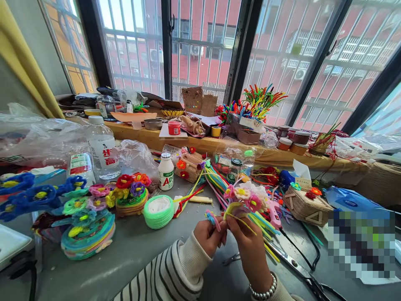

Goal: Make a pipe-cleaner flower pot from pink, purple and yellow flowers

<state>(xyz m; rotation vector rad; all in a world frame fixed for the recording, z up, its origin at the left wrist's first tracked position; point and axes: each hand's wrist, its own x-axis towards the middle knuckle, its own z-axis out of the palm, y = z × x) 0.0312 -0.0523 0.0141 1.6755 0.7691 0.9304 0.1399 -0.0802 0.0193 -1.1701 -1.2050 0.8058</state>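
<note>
Thumb and fingertips of the right hand (249,236) pinch a bent yellow pipe cleaner (232,207), one thin end of it trailing down across the knuckles. Just beside it the left hand (206,236), its fingers curled inward and pressed together, grips a small pink-and-blue piece (212,218) that sticks up past the thumb; the two hands meet at their fingertips above the grey table (131,255), and how the two pieces join there is too small to tell. A striped sleeve (163,267) covers the left forearm, and a beaded bracelet (265,288) circles the right wrist. Behind the right hand lie pink fuzzy flowers (252,203) and, near them, a pink glue gun (275,215) with its black cord running off to the right. Scissors (293,263) lie open-handled on the table at the near right (part of their handles is cut off by the lower edge). To the left of the hands sit a green coiled basket (158,218) with a white inside, a white bottle (166,173) just behind it, and a round pastel basket (90,242) with fuzzy flowers. A twine-covered box (305,207) stands farther right, beside a blue packet (357,200).
</note>
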